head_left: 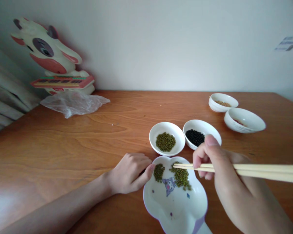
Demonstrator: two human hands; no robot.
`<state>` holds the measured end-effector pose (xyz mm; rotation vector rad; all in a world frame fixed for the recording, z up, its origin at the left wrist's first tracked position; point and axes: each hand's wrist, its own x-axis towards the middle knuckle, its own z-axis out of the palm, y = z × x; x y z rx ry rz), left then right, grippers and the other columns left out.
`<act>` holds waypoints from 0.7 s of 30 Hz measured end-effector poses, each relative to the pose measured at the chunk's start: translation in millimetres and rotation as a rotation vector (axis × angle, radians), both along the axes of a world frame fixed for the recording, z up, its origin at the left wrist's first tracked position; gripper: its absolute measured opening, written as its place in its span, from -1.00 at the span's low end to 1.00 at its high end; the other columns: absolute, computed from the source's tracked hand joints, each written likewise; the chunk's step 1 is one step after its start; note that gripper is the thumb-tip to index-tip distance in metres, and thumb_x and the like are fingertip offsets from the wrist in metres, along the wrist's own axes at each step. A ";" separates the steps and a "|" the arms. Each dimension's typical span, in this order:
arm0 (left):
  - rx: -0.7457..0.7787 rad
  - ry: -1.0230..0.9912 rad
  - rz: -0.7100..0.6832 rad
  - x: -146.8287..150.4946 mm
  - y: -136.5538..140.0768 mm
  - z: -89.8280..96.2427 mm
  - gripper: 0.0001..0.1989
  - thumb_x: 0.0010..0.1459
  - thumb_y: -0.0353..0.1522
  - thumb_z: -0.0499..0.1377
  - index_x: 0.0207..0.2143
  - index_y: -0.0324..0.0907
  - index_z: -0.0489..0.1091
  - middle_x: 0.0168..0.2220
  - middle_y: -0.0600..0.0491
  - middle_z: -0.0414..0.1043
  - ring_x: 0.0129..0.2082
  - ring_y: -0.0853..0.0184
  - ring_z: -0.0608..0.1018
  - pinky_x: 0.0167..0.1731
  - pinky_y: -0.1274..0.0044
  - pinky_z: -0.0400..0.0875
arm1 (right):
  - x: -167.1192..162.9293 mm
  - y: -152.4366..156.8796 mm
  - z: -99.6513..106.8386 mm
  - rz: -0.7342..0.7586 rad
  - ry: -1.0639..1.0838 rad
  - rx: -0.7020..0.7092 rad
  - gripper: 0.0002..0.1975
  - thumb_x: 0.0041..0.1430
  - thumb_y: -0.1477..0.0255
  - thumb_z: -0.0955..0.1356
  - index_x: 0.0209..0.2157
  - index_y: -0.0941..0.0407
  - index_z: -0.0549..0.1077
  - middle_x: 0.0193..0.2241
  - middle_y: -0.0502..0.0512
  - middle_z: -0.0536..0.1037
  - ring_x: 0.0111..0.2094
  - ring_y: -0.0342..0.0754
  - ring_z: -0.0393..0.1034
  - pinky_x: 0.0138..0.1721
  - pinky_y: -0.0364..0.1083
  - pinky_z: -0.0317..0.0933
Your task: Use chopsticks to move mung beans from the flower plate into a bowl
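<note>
Your right hand (230, 191) grips chopsticks (252, 167), tips leftward at the green beans (182, 179); your left hand (130, 173) touches the dish (183, 211), grip unclear.

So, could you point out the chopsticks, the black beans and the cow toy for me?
Chopsticks (266, 169): head view, on one shaft, toward the picture's right edge.
Black beans (195, 137): head view, middle of the pile.
Cow toy (55, 58): head view, on the cow's face.

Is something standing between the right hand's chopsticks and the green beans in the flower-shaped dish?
Nothing visible does: from the right hand, the chopsticks extend over the dish to the larger pile of green beans.
</note>
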<state>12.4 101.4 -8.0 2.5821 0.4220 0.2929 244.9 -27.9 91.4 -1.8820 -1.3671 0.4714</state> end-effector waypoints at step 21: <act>0.053 -0.028 0.004 -0.4 -0.4 4.5 -0.57 0.53 -0.27 -0.12 -0.41 -0.16 0.30 -0.43 0.04 0.46 -0.44 0.33 0.46 -0.38 0.46 0.25 | -13.0 4.4 1.0 0.070 -0.094 -0.070 -0.38 0.44 -0.09 0.14 -0.48 0.03 0.47 -0.62 0.01 0.51 -0.56 -0.05 0.49 -0.57 -0.11 0.28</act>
